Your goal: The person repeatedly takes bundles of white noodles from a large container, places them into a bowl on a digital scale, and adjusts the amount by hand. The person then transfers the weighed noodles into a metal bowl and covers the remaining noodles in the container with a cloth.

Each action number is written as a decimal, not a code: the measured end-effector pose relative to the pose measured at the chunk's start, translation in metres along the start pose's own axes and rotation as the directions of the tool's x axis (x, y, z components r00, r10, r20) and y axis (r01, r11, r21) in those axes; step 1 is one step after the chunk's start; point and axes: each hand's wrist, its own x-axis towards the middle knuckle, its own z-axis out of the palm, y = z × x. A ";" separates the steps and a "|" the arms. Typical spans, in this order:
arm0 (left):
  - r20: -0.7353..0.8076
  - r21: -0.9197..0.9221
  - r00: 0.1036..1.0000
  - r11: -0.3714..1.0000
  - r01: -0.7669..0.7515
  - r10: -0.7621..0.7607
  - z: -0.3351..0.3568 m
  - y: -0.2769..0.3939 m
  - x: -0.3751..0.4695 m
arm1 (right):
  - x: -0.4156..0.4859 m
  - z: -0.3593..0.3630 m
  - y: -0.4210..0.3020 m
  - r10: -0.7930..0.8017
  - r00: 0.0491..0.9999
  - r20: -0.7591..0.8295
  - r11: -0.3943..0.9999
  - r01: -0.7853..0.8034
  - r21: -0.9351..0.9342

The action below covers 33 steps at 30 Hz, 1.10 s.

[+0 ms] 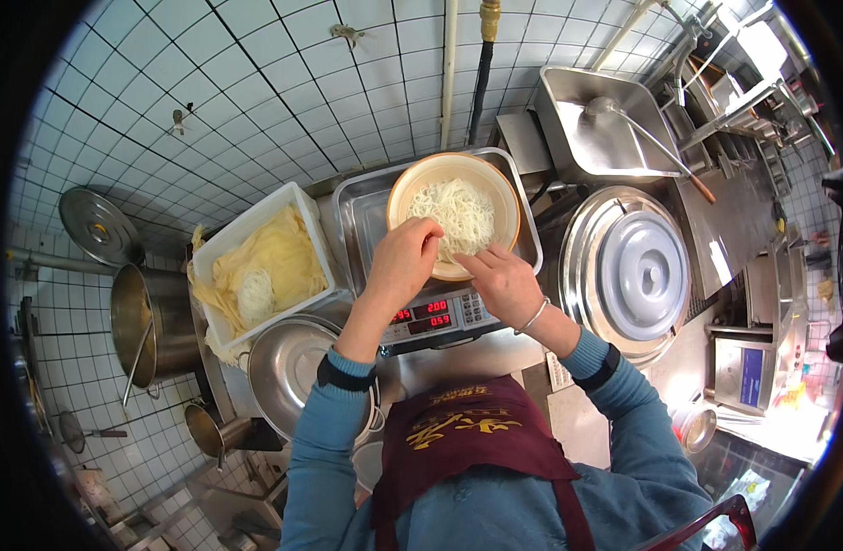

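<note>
A round cream bowl (400,186) with an orange-brown rim holds a heap of thin white noodles (459,215). It stands in a rectangular metal tray (366,206) on a digital scale (421,324) with lit red digits. My left hand (409,253) is over the bowl's near-left rim, thumb and fingers drawn together beside the noodles. At the near-right rim, my right hand (502,282) has its fingertips bent down towards the noodles. Whether either hand pinches any strands cannot be made out.
Left of the scale, a white plastic bin (208,272) contains yellowish cloth (270,241) and a clump of white noodles (255,295). A metal basin (284,365) sits nearer me. On the right are a large lidded pot (642,275) and a deep steel pan (566,138) with a ladle (652,138).
</note>
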 end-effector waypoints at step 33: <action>-0.301 -0.280 0.896 0.929 0.243 -0.325 -0.008 -0.042 -0.126 | 0.074 0.065 0.012 0.362 0.898 0.249 0.920 -0.302 -0.250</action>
